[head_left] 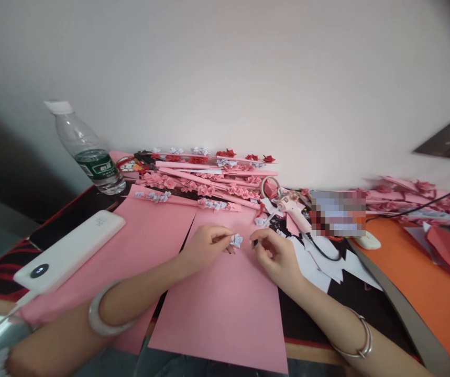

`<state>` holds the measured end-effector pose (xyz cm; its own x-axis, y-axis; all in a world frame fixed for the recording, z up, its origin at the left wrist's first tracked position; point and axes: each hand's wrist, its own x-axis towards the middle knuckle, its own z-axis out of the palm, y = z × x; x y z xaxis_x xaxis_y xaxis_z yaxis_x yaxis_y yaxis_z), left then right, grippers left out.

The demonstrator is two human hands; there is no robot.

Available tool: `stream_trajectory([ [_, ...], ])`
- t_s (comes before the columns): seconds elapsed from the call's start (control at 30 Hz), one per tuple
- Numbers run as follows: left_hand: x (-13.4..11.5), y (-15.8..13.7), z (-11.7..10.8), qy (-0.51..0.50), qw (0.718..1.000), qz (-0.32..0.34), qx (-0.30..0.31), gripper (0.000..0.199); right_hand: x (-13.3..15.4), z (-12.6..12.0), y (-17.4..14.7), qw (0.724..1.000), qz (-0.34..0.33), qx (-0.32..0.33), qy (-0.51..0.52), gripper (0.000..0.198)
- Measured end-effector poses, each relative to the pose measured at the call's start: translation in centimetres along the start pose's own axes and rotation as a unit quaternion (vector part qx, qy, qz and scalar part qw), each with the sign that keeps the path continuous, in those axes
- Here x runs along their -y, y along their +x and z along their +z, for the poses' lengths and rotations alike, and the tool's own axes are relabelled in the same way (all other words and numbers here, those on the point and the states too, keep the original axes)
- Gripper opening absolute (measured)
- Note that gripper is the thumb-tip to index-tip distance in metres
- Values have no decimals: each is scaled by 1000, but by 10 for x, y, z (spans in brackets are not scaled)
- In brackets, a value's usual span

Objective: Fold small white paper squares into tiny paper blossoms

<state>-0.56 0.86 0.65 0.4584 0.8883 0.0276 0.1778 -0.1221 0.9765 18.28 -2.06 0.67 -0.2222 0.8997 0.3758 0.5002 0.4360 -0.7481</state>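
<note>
Bangles: 1 white [96, 313], L wrist; 1 silver-col. [367, 340], R wrist. Pink sheet [217, 314], 1 pc., lay flat on tabletop, near edge overhanging. Power bank [71, 251], white, cable attached, lay at L on 2nd pink sheet [146, 225]. R hand [277, 256]: above sheet's R edge, fingers curled, thumb & index slightly parted; couldn't tell if anything held. L hand [209, 248]: thumb & index pinched tog. on paper flower [237, 241], sm., pale blue-white, held over pink sheet, btwn. hands, apart from R fingertips. White paper pcs. [307, 262], R of R hand. Glue gun [296, 210], pink, beyond. Flower stems [193, 184], pink/red/white, piled nr. wall [248, 78]. Bottle [91, 152], clear, green label, far L.
</note>
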Motion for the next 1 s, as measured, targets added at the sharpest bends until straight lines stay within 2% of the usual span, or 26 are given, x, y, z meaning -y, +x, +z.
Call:
stream_trajectory([
  [0.27,1,1,-2,-5,1000,-3,-9,25,0,2,2,999,16,9,40,13],
  [0.4,1,1,-1,-20,1000,-13,-14,24,-2,1,1,999,35,4,26,6],
  [0.6,2,1,-2,-17,1000,-4,-1,25,1,-2,-1,1000,23,8,18,16],
  [0.8,5,0,-1,-22,1000,-8,10,23,1,-6,2,998,-12,-19,-59,26],
  [1.0,1,0,0,-21,1000,-15,14,21,1,-7,3,997,-7,13,-74,37],
])
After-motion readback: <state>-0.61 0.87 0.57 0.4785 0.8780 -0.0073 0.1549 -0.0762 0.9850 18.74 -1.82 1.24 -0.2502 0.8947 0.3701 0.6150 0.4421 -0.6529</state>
